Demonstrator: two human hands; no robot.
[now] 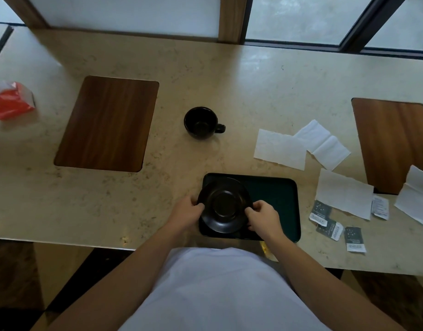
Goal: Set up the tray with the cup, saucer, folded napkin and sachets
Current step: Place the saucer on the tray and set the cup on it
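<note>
Both hands (185, 212) (263, 217) grip saucer (223, 205) over tray (275, 199) L end; R half bare.

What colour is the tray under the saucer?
Dark green, seen in the head view: the tray, with the black saucer over its left end.

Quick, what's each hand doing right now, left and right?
Left hand: grips the left rim of the black saucer, over the tray.
Right hand: fingers curled on the saucer's right rim, holding it too.
</note>
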